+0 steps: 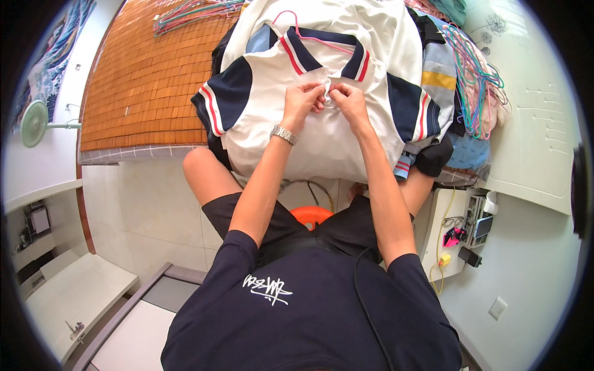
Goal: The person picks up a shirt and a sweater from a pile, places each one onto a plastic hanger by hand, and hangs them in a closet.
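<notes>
A white polo shirt [297, 148] with navy sleeves and a navy collar edged in red and white lies spread out before me. Its neck holds a pink clothes hanger [325, 41], the hook pointing away from me. At the button placket, just below the collar, my left hand [304, 99] pinches the fabric between thumb and fingers. My right hand [345, 99] pinches the other side of the placket close beside it. One small button [326, 73] shows above the fingertips; whatever lies between the fingers is hidden. A metal-band watch [284, 134] circles my left wrist.
More garments lie beneath the polo, including a white one [385, 28]. Tangled hangers [478, 83] rest on clothes at right, others [195, 16] on the bamboo mat [148, 79]. A small white table [443, 232] holds glasses and a phone. A green fan [35, 123] stands left.
</notes>
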`<state>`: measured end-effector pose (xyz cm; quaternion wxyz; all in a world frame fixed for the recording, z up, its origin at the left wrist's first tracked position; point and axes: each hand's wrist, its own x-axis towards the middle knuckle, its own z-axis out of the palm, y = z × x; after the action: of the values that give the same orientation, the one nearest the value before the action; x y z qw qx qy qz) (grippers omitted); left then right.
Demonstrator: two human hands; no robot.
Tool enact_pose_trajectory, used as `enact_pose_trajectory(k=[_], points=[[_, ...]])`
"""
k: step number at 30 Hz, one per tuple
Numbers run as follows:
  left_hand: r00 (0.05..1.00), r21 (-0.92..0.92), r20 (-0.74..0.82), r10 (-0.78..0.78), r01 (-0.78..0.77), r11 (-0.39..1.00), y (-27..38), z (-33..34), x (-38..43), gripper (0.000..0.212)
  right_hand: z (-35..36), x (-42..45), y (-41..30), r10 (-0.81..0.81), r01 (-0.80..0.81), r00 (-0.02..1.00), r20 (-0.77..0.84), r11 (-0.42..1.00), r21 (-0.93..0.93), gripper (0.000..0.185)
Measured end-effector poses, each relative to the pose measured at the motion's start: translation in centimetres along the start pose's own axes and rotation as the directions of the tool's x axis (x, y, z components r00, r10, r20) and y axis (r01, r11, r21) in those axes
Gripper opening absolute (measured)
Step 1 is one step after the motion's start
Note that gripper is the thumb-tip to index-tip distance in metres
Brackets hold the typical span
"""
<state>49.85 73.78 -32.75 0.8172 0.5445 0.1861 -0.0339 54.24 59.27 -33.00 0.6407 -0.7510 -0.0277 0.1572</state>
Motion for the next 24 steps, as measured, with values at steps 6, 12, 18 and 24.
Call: enact_pose_trajectory(k=[6, 12, 18, 24], points=[[0.999, -0.018, 0.035, 0.01, -0.009, 1.0, -0.2, -0.4, 0.1, 0.024, 0.0, -0.3, -0.1, -0.032, 0.032, 0.999, 0.016, 0.999, -0.036, 0.019], [0.997, -0.023, 0.077, -0.01, 0.012, 1.0, -0.1, -0.7, 0.5, 0.023, 0.0, 0.1, 0.9, -0.11, 0.109, 0.994, -0.016, 0.993, -0.051, 0.022], [0.997, -0.024, 0.067, -0.023, 0.024, 0.999, 0.0, -0.9, 0.4, 0.022, 0.2, 0.0, 0.9, -0.119, 0.119, 0.993, -0.006, 0.993, -0.024, 0.022], [0.998, 0.066, 0.056, -0.005, 0.001, 0.998, 0.4, -0.1, 0.1, 0.027, 0.1, -0.3, 0.5, -0.116, 0.116, 0.993, -0.014, 0.993, 0.012, 0.021]])
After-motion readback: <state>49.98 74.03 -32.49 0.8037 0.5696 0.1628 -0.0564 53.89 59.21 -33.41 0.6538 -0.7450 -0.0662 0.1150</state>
